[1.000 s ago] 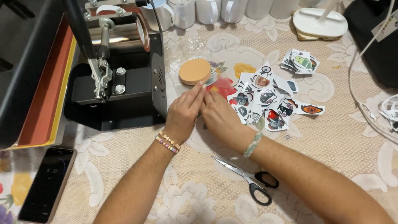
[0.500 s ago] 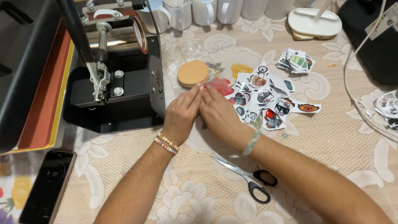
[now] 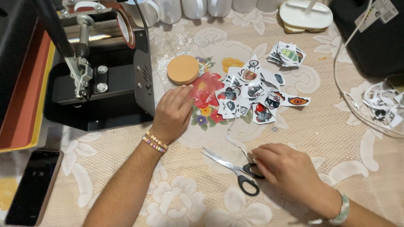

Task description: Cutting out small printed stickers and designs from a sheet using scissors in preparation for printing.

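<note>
Your tablecloth (image 3: 126,176) is beige lace with pale flower shapes, and a red, yellow and purple floral print shows near the tan round disc (image 3: 182,69). Your scissors (image 3: 235,172) have silver blades and black handles, the cut-out stickers (image 3: 252,94) are white-edged with multicoloured pictures, and your press (image 3: 101,92) is black beside an orange-and-yellow tray (image 3: 25,105).

We cannot see one handle loop of the scissors (image 3: 235,170), hidden under our right hand (image 3: 290,168); our left hand (image 3: 173,112) covers whatever it presses on the tabletop (image 3: 336,130); the mugs (image 3: 193,7) are cut off at the top edge; the stickers (image 3: 252,94) are too small to make out; the phone (image 3: 31,187) runs off the bottom edge.
</note>
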